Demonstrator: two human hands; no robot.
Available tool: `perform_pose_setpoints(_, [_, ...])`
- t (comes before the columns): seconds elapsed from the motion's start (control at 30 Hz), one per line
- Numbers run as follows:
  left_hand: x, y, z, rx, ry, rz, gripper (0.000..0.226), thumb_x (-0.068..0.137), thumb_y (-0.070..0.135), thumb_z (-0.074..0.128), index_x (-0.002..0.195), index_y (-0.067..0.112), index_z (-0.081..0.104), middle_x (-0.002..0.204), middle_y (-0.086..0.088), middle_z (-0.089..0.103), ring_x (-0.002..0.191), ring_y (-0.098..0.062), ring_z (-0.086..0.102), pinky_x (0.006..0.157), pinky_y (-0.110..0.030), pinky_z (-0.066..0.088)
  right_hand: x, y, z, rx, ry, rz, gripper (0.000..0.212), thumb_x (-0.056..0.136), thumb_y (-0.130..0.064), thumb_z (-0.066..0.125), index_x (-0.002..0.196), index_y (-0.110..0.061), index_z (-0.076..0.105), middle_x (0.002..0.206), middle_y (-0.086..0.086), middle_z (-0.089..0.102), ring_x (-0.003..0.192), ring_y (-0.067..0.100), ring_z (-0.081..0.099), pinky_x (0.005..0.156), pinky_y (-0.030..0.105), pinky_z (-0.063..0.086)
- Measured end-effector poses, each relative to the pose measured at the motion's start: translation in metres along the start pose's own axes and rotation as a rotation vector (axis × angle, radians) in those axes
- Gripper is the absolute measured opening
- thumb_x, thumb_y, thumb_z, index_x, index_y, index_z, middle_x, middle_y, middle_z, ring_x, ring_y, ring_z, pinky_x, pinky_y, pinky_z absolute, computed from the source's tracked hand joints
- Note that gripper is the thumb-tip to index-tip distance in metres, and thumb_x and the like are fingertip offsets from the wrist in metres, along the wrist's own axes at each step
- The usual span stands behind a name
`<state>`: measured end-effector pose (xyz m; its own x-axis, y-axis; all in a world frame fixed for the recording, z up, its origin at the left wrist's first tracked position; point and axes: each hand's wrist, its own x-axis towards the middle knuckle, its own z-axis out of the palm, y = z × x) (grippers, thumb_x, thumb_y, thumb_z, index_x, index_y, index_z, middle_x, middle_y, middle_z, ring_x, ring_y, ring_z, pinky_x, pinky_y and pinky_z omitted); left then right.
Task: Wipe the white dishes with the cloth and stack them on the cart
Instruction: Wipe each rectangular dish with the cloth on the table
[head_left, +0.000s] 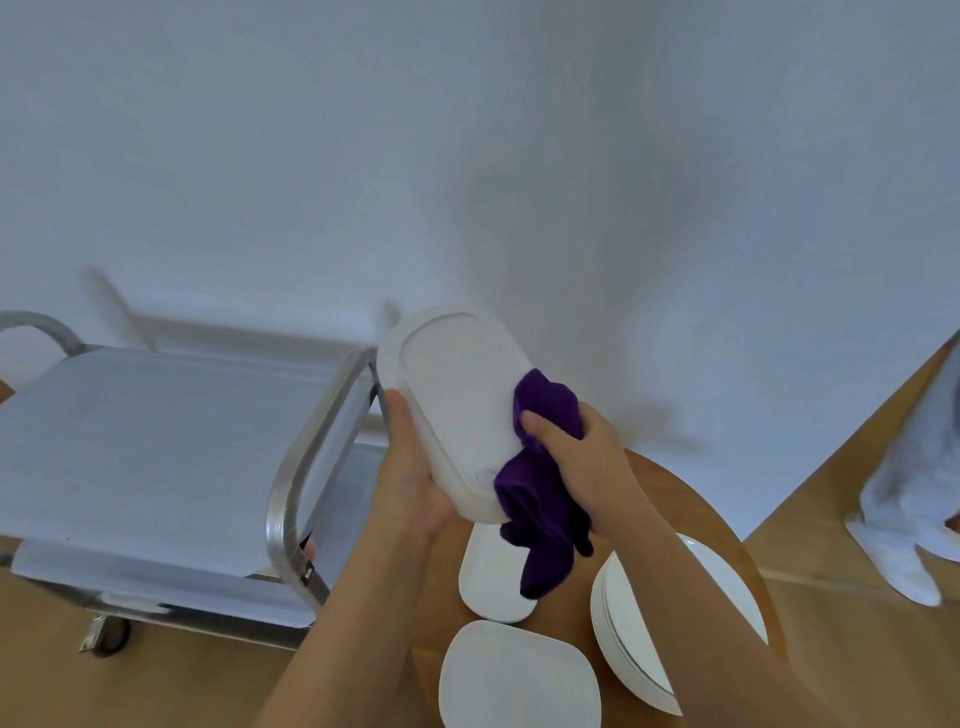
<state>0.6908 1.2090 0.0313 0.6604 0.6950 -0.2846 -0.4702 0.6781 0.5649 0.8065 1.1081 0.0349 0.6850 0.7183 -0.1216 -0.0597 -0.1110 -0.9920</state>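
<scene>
The wiping step is in hand; the left hand (415, 478) grips the oval white dish (457, 405) from its near left edge, held tilted in the air just right of the cart (156, 441); the right hand (576, 457) pinches the purple cloth (540, 493) against its underside. Next, I judge, the dish must go left onto the cart shelf; other white dishes (519, 675) wait on the round table (670, 493).

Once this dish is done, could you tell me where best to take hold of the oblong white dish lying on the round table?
Probably by the long edges of the oblong dish, coming from above: it lies flat, and it is narrow enough to span. Its near end sits close to the square dish, with the purple cloth hanging over it.
</scene>
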Motion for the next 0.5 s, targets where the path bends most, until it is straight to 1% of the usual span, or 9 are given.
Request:
perform_pose_setpoints(0.07, [0.005,0.002,-0.001,0.095,0.127,0.005,0.051,0.090,0.064,0.041,0.106,0.021,0.064,0.119,-0.009,0.068,0.095,-0.027,0.070,0.076,-0.042,0.058,-0.008,0.008,0.001,-0.041,0.039,-0.080,0.023,0.079,-0.035,0.071,0.094,-0.033,0.054,0.088,-0.009,0.064,0.078,0.011,0.064,0.061,0.018,0.054])
perform_pose_setpoints(0.13, [0.008,0.003,-0.002,0.261,0.238,-0.016,0.053,0.089,0.067,0.041,0.112,0.021,0.054,0.124,-0.007,0.061,0.100,-0.025,0.062,0.079,-0.042,0.055,-0.016,0.017,0.001,-0.238,0.096,-0.212,0.024,0.080,-0.032,0.071,0.089,-0.033,0.048,0.083,-0.018,0.058,0.074,0.005,0.058,0.055,0.007,0.047])
perform_pose_setpoints(0.17, [0.009,0.005,-0.004,0.304,0.242,-0.043,0.060,0.086,0.071,0.040,0.119,0.022,0.050,0.122,-0.007,0.058,0.104,-0.027,0.058,0.080,-0.045,0.053,-0.020,0.022,0.001,-0.369,0.137,-0.317,0.027,0.080,-0.031,0.072,0.090,-0.033,0.047,0.081,-0.022,0.055,0.070,0.000,0.055,0.055,0.002,0.043])
perform_pose_setpoints(0.23, [0.010,0.011,-0.011,0.332,0.215,-0.144,0.083,0.076,0.082,0.035,0.130,0.019,0.046,0.121,-0.010,0.055,0.114,-0.036,0.052,0.080,-0.050,0.051,-0.024,0.030,-0.001,-0.597,0.199,-0.623,0.025,0.076,-0.023,0.077,0.093,-0.018,0.058,0.076,-0.016,0.059,0.061,-0.006,0.049,0.052,-0.001,0.039])
perform_pose_setpoints(0.3, [0.009,0.019,-0.020,0.274,0.182,-0.259,0.098,0.067,0.083,0.041,0.134,0.012,0.042,0.129,-0.018,0.050,0.122,-0.044,0.046,0.084,-0.059,0.047,-0.027,0.039,-0.005,-0.764,0.194,-0.924,0.031,0.069,-0.017,0.080,0.089,-0.011,0.058,0.067,-0.002,0.063,0.053,0.002,0.054,0.050,0.004,0.041])
perform_pose_setpoints(0.37, [0.005,0.027,-0.030,0.162,0.158,-0.344,0.080,0.079,0.067,0.049,0.131,0.006,0.043,0.125,-0.024,0.052,0.116,-0.047,0.050,0.089,-0.063,0.046,-0.031,0.049,-0.009,-0.930,0.120,-1.104,0.050,0.059,-0.017,0.086,0.093,-0.014,0.049,0.069,0.002,0.064,0.057,0.011,0.058,0.046,0.015,0.046])
perform_pose_setpoints(0.4, [0.003,0.029,-0.035,0.132,0.132,-0.376,0.061,0.085,0.051,0.049,0.125,0.005,0.047,0.115,-0.024,0.058,0.106,-0.046,0.055,0.080,-0.058,0.052,-0.033,0.052,-0.011,-0.985,0.052,-1.130,0.059,0.054,-0.019,0.089,0.095,-0.015,0.047,0.072,0.003,0.065,0.061,0.013,0.061,0.047,0.017,0.048])
perform_pose_setpoints(0.43, [0.000,0.031,-0.040,0.128,0.100,-0.389,0.045,0.082,0.034,0.048,0.117,0.005,0.049,0.104,-0.023,0.061,0.098,-0.043,0.058,0.070,-0.052,0.058,-0.035,0.055,-0.014,-1.020,-0.016,-1.124,0.064,0.051,-0.022,0.091,0.097,-0.016,0.047,0.076,0.002,0.067,0.065,0.014,0.063,0.050,0.018,0.050])
perform_pose_setpoints(0.5, [-0.003,0.032,-0.052,0.157,0.007,-0.365,0.042,0.068,0.015,0.042,0.108,0.005,0.053,0.095,-0.020,0.067,0.094,-0.041,0.059,0.061,-0.042,0.059,-0.041,0.062,-0.023,-1.024,-0.119,-1.067,0.063,0.053,-0.027,0.089,0.101,-0.018,0.048,0.084,0.001,0.069,0.074,0.013,0.065,0.057,0.018,0.053])
